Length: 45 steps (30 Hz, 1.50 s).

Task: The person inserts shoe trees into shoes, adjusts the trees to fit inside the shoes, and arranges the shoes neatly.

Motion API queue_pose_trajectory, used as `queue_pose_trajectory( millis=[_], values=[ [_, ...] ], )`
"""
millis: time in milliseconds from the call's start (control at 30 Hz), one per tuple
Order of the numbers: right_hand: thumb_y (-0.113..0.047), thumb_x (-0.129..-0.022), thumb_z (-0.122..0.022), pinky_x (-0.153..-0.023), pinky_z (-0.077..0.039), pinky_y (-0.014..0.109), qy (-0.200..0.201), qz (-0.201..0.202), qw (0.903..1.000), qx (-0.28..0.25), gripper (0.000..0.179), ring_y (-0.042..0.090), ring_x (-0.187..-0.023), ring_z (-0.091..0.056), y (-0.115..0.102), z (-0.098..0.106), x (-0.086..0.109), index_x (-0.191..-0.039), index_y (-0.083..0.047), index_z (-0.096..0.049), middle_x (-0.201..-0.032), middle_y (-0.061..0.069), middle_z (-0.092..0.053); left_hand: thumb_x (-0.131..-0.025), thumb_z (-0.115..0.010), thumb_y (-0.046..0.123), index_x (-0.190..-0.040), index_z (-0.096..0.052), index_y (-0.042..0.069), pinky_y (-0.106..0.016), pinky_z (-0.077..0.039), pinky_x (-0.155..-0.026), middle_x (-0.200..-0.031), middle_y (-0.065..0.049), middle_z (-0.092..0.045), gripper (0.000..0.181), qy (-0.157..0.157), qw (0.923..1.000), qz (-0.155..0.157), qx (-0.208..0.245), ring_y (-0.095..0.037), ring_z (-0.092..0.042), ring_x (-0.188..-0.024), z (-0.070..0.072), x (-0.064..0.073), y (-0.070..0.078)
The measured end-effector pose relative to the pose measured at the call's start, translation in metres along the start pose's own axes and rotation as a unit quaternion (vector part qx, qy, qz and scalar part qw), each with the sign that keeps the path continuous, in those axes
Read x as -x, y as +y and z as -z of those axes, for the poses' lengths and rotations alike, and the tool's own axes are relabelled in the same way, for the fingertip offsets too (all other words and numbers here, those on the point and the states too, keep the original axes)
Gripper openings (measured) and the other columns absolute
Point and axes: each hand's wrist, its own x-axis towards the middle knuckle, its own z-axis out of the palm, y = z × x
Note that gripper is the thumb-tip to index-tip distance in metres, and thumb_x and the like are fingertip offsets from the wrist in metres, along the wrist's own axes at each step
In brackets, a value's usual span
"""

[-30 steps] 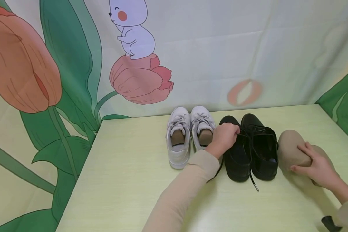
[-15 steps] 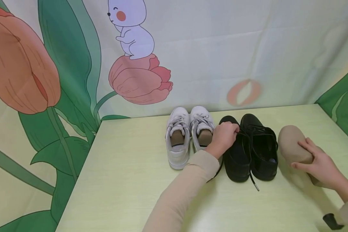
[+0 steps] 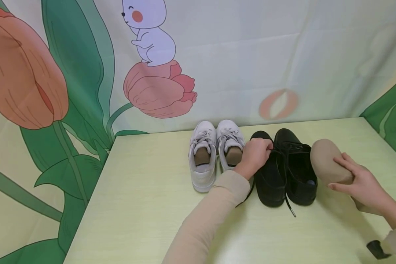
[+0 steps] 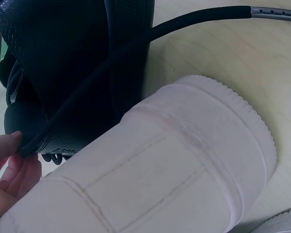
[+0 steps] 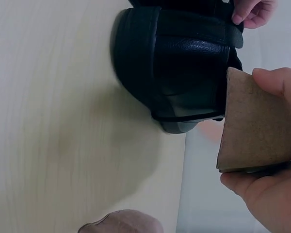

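Note:
My left hand (image 3: 255, 156) reaches over the white shoes and pinches the upper part of a black lace-up shoe (image 3: 268, 183), with laces by its fingertips. In the left wrist view, those fingers touch the black shoe (image 4: 82, 87) at its lacing. My right hand (image 3: 366, 187) grips a beige-brown moulded shoe insert (image 3: 328, 161), its rounded end beside the other black shoe (image 3: 301, 176). From the right wrist, the insert's flat end (image 5: 257, 126) shows between thumb and fingers, close to the shoe opening. Another brown rounded piece (image 5: 123, 223) lies on the table, partly out of view.
A pair of white sneakers (image 3: 202, 176) stands left of the black pair, with brown inserts (image 3: 233, 156) inside. A loose black lace (image 3: 290, 205) trails onto the pale table (image 3: 135, 205). The printed cloth (image 3: 234, 73) hangs behind the table.
My right hand has lifted the shoe insert and brought it slightly left, up to the right-hand black shoe. My left hand has kept its pinch on the other black shoe.

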Motion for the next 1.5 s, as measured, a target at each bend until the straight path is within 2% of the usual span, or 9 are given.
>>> queue_pose_trajectory(
  millis=[300, 533, 733, 833, 1033, 1167, 1267, 1367, 1500],
  values=[
    [-0.019, -0.072, -0.072, -0.096, -0.013, 0.063, 0.001, 0.016, 0.9997, 0.017, 0.086, 0.053, -0.125, -0.013, -0.007, 0.0, 0.001, -0.139, -0.003, -0.022, -0.145, 0.026, -0.006, -0.086, -0.057, 0.022, -0.092, -0.067, 0.024, -0.017, -0.047, -0.071, -0.091, 0.012, -0.066, 0.012, -0.016, 0.9994, 0.012, 0.028, -0.006, -0.06, -0.083, 0.002, -0.001, 0.0],
    [-0.022, -0.071, -0.073, -0.1, -0.016, 0.052, -0.001, 0.027, 0.9987, 0.043, 0.085, 0.054, -0.121, -0.022, -0.011, 0.0, 0.002, -0.139, -0.006, -0.024, -0.145, 0.022, -0.01, -0.086, -0.057, 0.023, -0.092, -0.067, 0.024, -0.017, -0.047, -0.071, -0.091, 0.012, -0.065, 0.011, -0.022, 0.9992, 0.014, 0.03, -0.006, -0.06, -0.082, 0.004, 0.0, 0.001],
    [-0.025, -0.071, -0.073, -0.09, -0.024, 0.058, -0.017, 0.028, 0.9981, 0.053, 0.086, 0.055, -0.119, -0.024, -0.018, -0.001, 0.002, -0.14, -0.007, -0.024, -0.146, 0.021, -0.009, -0.085, -0.058, 0.024, -0.092, -0.067, 0.024, -0.017, -0.047, -0.072, -0.092, 0.012, -0.066, 0.012, -0.025, 0.9989, 0.015, 0.036, -0.006, -0.06, -0.084, 0.003, 0.0, 0.0],
    [-0.024, -0.072, -0.072, -0.092, -0.022, 0.058, -0.031, 0.026, 0.9984, 0.039, 0.086, 0.054, -0.122, -0.02, -0.02, -0.002, 0.003, -0.14, -0.007, -0.022, -0.146, 0.021, -0.007, -0.085, -0.058, 0.024, -0.092, -0.067, 0.024, -0.017, -0.046, -0.073, -0.091, 0.012, -0.066, 0.011, -0.024, 0.9989, 0.015, 0.038, -0.006, -0.06, -0.084, 0.001, -0.001, 0.0],
    [-0.021, -0.074, -0.071, -0.104, -0.016, 0.037, -0.04, 0.036, 0.9984, 0.02, 0.084, 0.052, -0.125, -0.017, -0.021, -0.004, 0.004, -0.141, -0.009, -0.022, -0.147, 0.019, -0.006, -0.085, -0.059, 0.024, -0.091, -0.067, 0.024, -0.017, -0.046, -0.072, -0.091, 0.012, -0.066, 0.011, -0.018, 0.9991, 0.011, 0.037, -0.006, -0.059, -0.083, 0.0, -0.001, -0.002],
    [-0.02, -0.074, -0.07, -0.105, -0.013, 0.023, -0.047, 0.041, 0.998, 0.007, 0.082, 0.044, -0.129, -0.012, -0.024, -0.005, 0.004, -0.141, -0.01, -0.022, -0.147, 0.018, -0.005, -0.085, -0.059, 0.024, -0.091, -0.067, 0.024, -0.018, -0.046, -0.072, -0.091, 0.012, -0.066, 0.011, -0.02, 0.999, 0.01, 0.038, -0.007, -0.059, -0.083, -0.001, -0.001, -0.002],
    [-0.02, -0.074, -0.07, -0.099, -0.012, 0.009, -0.055, 0.046, 0.9975, 0.002, 0.082, 0.038, -0.129, -0.01, -0.028, -0.005, 0.005, -0.141, -0.01, -0.023, -0.147, 0.018, -0.005, -0.085, -0.059, 0.025, -0.091, -0.067, 0.024, -0.018, -0.046, -0.072, -0.09, 0.012, -0.065, 0.011, -0.025, 0.9988, 0.011, 0.041, -0.007, -0.059, -0.082, -0.001, -0.001, -0.003],
    [-0.02, -0.074, -0.07, -0.085, -0.013, -0.003, -0.06, 0.056, 0.9966, 0.004, 0.081, 0.033, -0.13, -0.011, -0.032, -0.006, 0.005, -0.14, -0.011, -0.024, -0.147, 0.018, -0.007, -0.084, -0.059, 0.026, -0.091, -0.067, 0.025, -0.018, -0.046, -0.072, -0.09, 0.012, -0.065, 0.01, -0.027, 0.9986, 0.013, 0.044, -0.006, -0.058, -0.082, 0.0, -0.001, -0.003],
    [-0.021, -0.074, -0.07, -0.079, -0.016, -0.006, -0.07, 0.067, 0.9953, 0.002, 0.079, 0.014, -0.131, -0.01, -0.038, -0.007, 0.005, -0.14, -0.011, -0.026, -0.147, 0.016, -0.009, -0.084, -0.059, 0.026, -0.09, -0.067, 0.025, -0.018, -0.046, -0.071, -0.089, 0.012, -0.065, 0.009, -0.025, 0.9985, 0.015, 0.047, -0.006, -0.058, -0.081, 0.0, -0.002, -0.004]
  ],
)
